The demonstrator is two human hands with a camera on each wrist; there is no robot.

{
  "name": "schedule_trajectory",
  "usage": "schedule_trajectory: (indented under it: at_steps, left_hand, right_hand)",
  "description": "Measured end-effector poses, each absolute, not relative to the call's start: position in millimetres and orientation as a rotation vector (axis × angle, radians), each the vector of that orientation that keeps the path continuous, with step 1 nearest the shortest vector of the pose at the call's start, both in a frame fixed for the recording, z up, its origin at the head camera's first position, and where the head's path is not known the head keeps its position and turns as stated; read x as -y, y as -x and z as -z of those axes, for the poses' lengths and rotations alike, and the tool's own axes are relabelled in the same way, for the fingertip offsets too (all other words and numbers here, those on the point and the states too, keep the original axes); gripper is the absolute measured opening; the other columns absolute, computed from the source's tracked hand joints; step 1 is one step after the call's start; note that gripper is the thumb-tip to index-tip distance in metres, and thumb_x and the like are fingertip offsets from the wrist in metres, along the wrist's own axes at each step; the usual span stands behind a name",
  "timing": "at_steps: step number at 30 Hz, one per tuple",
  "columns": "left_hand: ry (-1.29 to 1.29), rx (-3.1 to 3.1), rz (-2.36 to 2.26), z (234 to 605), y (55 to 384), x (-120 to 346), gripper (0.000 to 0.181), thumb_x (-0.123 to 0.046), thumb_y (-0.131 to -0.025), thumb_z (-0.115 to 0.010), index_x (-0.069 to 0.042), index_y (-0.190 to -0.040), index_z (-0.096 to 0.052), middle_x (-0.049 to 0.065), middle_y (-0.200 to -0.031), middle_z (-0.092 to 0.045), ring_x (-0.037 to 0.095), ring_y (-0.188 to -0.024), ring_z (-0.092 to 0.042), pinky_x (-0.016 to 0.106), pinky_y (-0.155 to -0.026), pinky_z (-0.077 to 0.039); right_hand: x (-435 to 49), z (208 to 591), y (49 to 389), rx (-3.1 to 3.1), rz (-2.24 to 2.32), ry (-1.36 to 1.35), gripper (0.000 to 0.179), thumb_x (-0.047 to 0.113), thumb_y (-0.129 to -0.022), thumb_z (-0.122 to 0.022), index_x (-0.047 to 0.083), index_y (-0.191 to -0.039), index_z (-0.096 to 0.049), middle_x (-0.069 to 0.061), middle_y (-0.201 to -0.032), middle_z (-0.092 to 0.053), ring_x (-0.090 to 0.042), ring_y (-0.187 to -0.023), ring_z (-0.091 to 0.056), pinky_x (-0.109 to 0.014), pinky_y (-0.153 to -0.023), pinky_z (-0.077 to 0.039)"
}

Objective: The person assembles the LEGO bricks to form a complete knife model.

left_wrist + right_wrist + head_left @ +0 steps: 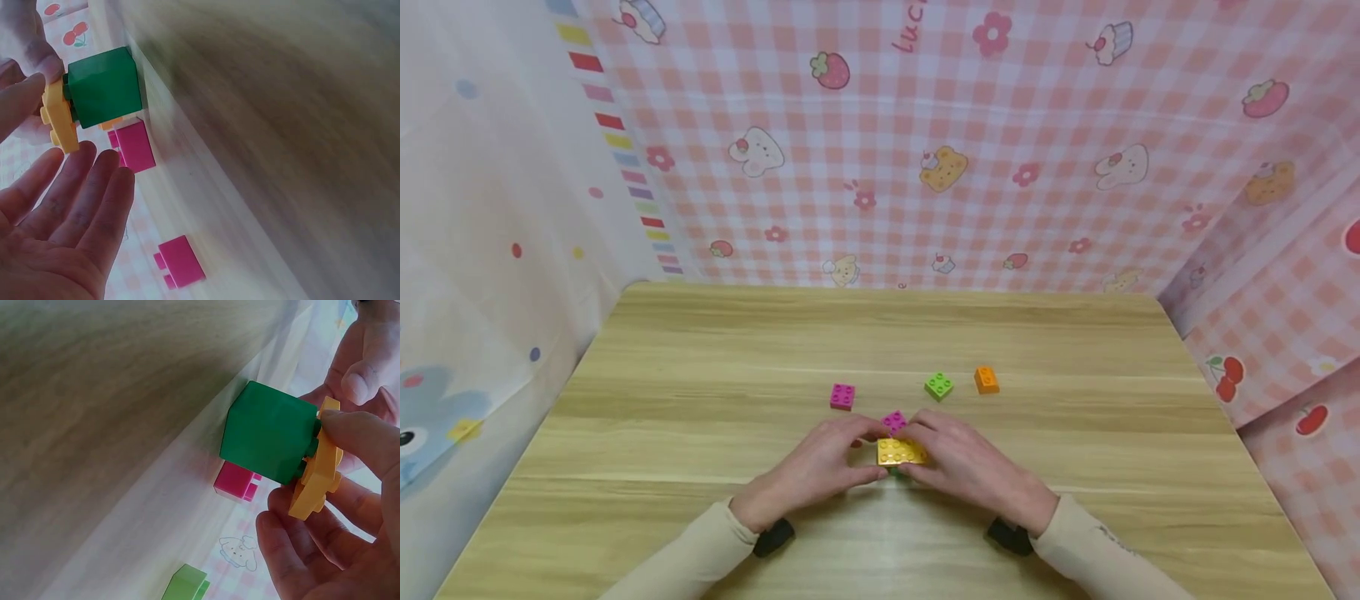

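A yellow studded brick lies tilted on top of a larger dark green block, whose studs show in the gap between them. My right hand pinches the yellow brick between thumb and fingers, as the right wrist view shows. On the other side, my left hand curves loosely around the pair, its fingers extended and apart from the green block. Whether the left thumb touches the yellow brick I cannot tell. Just behind the pair sits a magenta brick. In the head view the green block is mostly hidden.
Farther back on the wooden table are another magenta brick, a light green brick and an orange brick. A pink checked cloth hangs behind the table, with more cloth at both sides.
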State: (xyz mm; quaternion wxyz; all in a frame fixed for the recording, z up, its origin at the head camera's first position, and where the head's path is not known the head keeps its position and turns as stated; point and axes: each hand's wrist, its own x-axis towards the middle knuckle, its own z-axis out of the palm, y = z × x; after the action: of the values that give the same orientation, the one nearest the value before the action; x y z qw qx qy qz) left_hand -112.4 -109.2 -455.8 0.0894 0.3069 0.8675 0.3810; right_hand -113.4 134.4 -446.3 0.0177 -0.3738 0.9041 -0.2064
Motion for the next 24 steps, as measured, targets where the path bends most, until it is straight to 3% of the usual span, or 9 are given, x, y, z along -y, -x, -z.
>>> schedule_trajectory:
  at_steps: [10,18,24]
  left_hand:
    - [-0.872,-2.612,-1.058,455,114,101,0.036,-0.021,-0.092,-0.081,-0.008,-0.123,-0.07,0.007,-0.125,-0.072,0.02,-0.106,-0.069,0.035,-0.092,-0.059]
    - [-0.878,-2.657,-1.04,457,113,101,0.027,-0.02,-0.089,-0.084,-0.011,-0.111,-0.071,0.002,-0.112,-0.074,0.018,-0.099,-0.069,0.035,-0.088,-0.058]
    - [-0.912,-2.686,-1.021,458,111,101,0.027,-0.021,-0.087,-0.085,-0.011,-0.108,-0.071,0.001,-0.108,-0.074,0.016,-0.096,-0.068,0.038,-0.09,-0.055]
  right_hand:
    - [-143,445,113,-2.766,0.676,1.035,0.049,0.039,-0.093,-0.079,0.011,-0.131,-0.067,-0.002,-0.124,-0.068,-0.016,-0.109,-0.065,-0.038,-0.096,-0.057]
    - [-149,445,114,-2.764,0.682,1.05,0.039,0.037,-0.096,-0.076,0.011,-0.125,-0.071,0.002,-0.116,-0.069,-0.012,-0.102,-0.065,-0.033,-0.09,-0.059]
    - [-149,448,115,-2.718,0.705,1.051,0.035,0.033,-0.098,-0.073,0.01,-0.125,-0.07,-0.002,-0.118,-0.072,-0.015,-0.106,-0.067,-0.039,-0.093,-0.058]
